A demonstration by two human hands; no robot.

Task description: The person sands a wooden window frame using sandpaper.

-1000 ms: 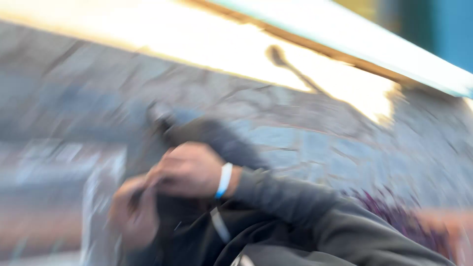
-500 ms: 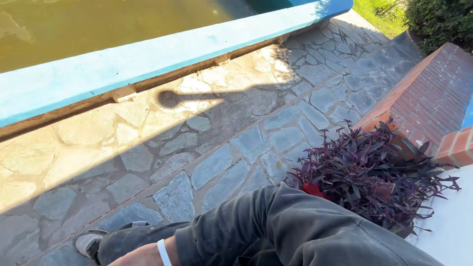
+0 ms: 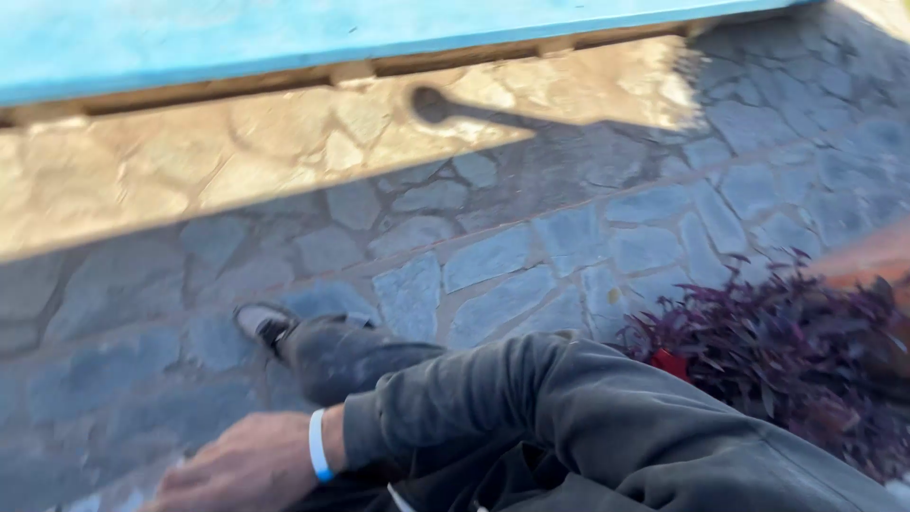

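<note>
- Shoe: dark upper with a pale toe, standing on the stone paving at about 12 o'clock from the right hand and clear of it. Judged light, with a stiff sole and a softer upper. The heel or the sides of the sole would give the firmest hold, while the toe looks smooth and more likely to slip.
- Right hand: low at the frame's 7 o'clock, partly cut off by the lower edge. Its fingers lie stretched out and loose, and nothing shows between them, though the tips are blurred.
- Blue wristband: sits round the wrist, at 3 o'clock from the hand.
- Trouser leg: dark grey cloth running from the shoe toward 4 o'clock. Judged soft and yielding, so a pinch would gather cloth rather than move the foot.
- Grey sleeve: crosses the leg and runs off toward 4 o'clock.
- Blue ledge: spans the frame at 12 o'clock, with a sunlit strip of paving below it that bears a round-headed shadow.
- Purple-leaved plant: at 3 o'clock from the sleeve, with a small red piece at its near edge.
- Left hand: out of sight.
</note>
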